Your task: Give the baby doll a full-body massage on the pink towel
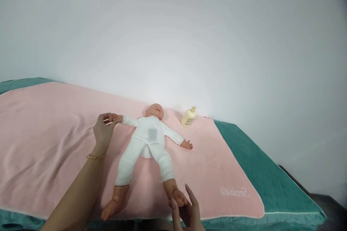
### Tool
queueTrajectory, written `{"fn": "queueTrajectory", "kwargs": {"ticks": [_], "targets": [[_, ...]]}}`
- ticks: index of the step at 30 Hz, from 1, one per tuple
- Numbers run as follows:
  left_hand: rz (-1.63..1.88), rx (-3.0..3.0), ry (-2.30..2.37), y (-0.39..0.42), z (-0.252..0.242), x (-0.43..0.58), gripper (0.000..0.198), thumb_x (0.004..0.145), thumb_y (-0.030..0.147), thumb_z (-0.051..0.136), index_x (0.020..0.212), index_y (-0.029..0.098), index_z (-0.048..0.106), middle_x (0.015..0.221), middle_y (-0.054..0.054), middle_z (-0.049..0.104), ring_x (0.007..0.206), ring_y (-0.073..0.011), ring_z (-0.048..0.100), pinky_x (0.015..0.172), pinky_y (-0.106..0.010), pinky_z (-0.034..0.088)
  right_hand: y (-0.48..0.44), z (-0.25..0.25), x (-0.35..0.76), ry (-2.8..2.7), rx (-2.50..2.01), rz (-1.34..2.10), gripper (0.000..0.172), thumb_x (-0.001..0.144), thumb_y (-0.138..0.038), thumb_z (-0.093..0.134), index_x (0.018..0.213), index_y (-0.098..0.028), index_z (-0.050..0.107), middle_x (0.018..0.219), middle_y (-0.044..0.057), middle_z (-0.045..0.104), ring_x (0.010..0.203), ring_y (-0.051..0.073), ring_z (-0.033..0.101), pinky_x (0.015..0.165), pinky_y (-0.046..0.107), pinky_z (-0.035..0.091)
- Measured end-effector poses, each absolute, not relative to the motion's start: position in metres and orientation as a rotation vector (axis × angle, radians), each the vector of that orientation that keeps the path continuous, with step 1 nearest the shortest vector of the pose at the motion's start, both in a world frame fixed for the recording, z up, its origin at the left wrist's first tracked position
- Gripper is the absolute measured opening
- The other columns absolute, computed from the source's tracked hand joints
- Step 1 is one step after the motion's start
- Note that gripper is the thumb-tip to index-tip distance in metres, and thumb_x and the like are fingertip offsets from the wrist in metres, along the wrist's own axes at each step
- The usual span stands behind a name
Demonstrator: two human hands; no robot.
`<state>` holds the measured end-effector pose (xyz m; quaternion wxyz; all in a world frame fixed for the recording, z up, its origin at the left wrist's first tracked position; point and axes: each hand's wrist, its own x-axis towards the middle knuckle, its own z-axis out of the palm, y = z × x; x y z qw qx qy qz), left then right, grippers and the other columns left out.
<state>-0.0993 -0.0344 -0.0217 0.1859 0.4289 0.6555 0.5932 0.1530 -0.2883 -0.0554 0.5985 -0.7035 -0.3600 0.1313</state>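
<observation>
A baby doll in a white cloth body lies on its back on a pink blanket, head toward the wall, arms and legs spread. My left hand, with a gold bracelet at the wrist, pinches the doll's hand on the left side. Down by the doll's foot on the right, my right hand has its thumb on one side and fingers beneath and beyond, holding the toes loosely. Its index finger points up, off the foot. The doll's other arm and leg rest on the blanket.
A pale yellow pump bottle stands, slightly tilted, right of the doll's head. Under the blanket, a green quilted cover shows along the right and front edges. A white wall rises behind. Something dark lies beyond the right corner.
</observation>
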Motion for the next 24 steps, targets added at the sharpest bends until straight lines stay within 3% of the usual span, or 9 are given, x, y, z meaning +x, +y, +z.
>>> {"fn": "queueTrajectory", "kwargs": {"ticks": [4, 7, 13, 20, 24], "targets": [[1.745, 1.448, 1.645, -0.027, -0.001, -0.073, 0.035, 0.082, 0.036, 0.061, 0.116, 0.026, 0.065, 0.115, -0.003, 0.070, 0.101, -0.0214, 0.067, 0.093, -0.036, 0.051, -0.269, -0.030, 0.159, -0.867, -1.507, 0.324, 0.052, 0.078, -0.055, 0.067, 0.111, -0.015, 0.065, 0.102, 0.013, 0.074, 0.089, 0.025, 0.074, 0.075, 0.026, 0.061], [1.704, 1.589, 1.460, -0.026, 0.005, -0.058, 0.037, 0.080, 0.036, 0.064, 0.116, 0.026, 0.067, 0.121, -0.001, 0.069, 0.115, -0.0228, 0.062, 0.103, -0.037, 0.045, -0.252, -0.014, 0.163, -0.924, -1.456, 0.358, 0.049, 0.080, -0.049, 0.066, 0.115, -0.016, 0.062, 0.112, 0.014, 0.071, 0.098, 0.025, 0.071, 0.078, 0.028, 0.060], [1.470, 1.708, 1.215, -0.032, -0.015, -0.051, 0.040, 0.080, 0.043, 0.064, 0.115, 0.024, 0.069, 0.122, -0.004, 0.068, 0.117, -0.0263, 0.061, 0.103, -0.038, 0.046, -0.221, 0.001, 0.162, -1.090, -1.420, 0.352, 0.042, 0.086, -0.041, 0.061, 0.120, -0.016, 0.060, 0.115, 0.014, 0.070, 0.103, 0.024, 0.069, 0.080, 0.030, 0.059], [1.234, 2.037, 0.977, -0.028, -0.022, -0.050, 0.034, 0.082, 0.041, 0.063, 0.111, 0.026, 0.072, 0.123, -0.003, 0.068, 0.128, -0.0251, 0.052, 0.114, -0.042, 0.032, -0.187, -0.002, 0.149, -1.110, -1.472, 0.344, 0.044, 0.085, -0.043, 0.061, 0.121, -0.018, 0.059, 0.117, 0.013, 0.069, 0.106, 0.026, 0.067, 0.068, 0.028, 0.058], [1.101, 2.209, 0.916, -0.022, -0.025, -0.051, 0.031, 0.085, 0.041, 0.059, 0.111, 0.029, 0.073, 0.124, -0.002, 0.066, 0.131, -0.0260, 0.049, 0.113, -0.045, 0.030, -0.178, -0.006, 0.143, -1.106, -1.481, 0.369, 0.046, 0.086, -0.045, 0.059, 0.122, -0.018, 0.057, 0.118, 0.013, 0.068, 0.108, 0.026, 0.066, 0.075, 0.030, 0.056]]}}
